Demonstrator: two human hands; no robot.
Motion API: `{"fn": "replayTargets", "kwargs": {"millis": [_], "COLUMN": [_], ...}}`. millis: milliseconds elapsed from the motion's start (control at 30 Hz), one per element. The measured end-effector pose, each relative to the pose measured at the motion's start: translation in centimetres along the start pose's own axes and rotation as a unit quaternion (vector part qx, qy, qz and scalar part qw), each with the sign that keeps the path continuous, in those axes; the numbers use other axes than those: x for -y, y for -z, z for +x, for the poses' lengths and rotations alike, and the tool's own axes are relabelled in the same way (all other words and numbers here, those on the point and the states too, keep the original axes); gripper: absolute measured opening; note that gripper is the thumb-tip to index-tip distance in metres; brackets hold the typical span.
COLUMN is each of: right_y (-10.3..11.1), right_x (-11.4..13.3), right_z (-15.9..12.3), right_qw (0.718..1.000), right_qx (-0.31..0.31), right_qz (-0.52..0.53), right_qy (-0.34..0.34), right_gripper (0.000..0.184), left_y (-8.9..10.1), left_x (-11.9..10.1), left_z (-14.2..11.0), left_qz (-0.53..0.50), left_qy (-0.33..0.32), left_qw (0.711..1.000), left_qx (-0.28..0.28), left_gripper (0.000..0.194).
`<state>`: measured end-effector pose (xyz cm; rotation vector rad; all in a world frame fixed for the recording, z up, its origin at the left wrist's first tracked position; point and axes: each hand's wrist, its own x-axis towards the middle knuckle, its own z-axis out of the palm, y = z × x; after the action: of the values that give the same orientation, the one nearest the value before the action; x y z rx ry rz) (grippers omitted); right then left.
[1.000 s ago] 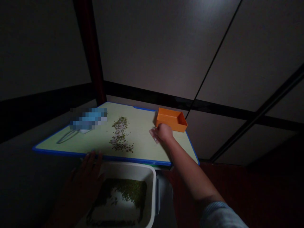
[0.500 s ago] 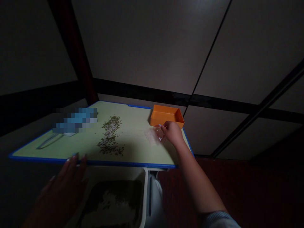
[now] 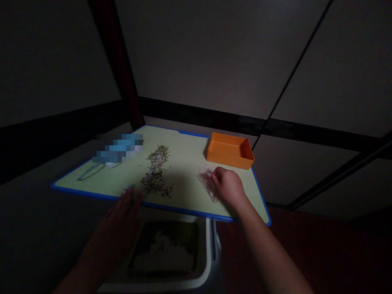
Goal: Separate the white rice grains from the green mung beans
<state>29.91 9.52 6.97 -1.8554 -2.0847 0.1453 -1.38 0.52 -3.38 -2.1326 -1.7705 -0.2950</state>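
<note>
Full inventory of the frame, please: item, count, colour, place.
Board: 1, pale yellow-green with blue rim, centre
Scattered bits: too many to count, green-brown and pale, on the board, left of its middle
Open box: 1, orange, board's far right corner
Pixelated item: 1, blue and white, board's left side, identity hidden
Tub: 1, white, dark matter inside, below the board's front edge
Wall panels: several, grey with black bands, behind
Post: 1, dark red, behind left
Floor: dark red, lower right
Clear flat piece: 1, transparent, in right hand
Right hand: 1, over the board
Left hand: 1, at board's front edge
</note>
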Motion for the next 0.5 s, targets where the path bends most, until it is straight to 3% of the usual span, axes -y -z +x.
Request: {"fn": "replayTargets", "kwargs": {"millis": [233, 500], "right_y": [-0.5, -1.7], "right_x": [3.2, 11.9], "right_z": [1.2, 1.6], "right_qw": [0.996, 0.964], "right_qx": [0.018, 0.117], "right_qz": [0.022, 0.082], "right_qy": [0.083, 0.226], "right_gripper": [0.022, 0.017], "left_y": [-1.0, -1.6], "left_x": [0.5, 1.5], "left_z": [-0.2, -0.8], "left_qz": [0.008, -0.042], "left_qy": [-0.003, 0.003], "left_qw": [0.998, 0.993], "left_qx": [-0.065, -0.108], "left_gripper": [0.069, 0.073]}}
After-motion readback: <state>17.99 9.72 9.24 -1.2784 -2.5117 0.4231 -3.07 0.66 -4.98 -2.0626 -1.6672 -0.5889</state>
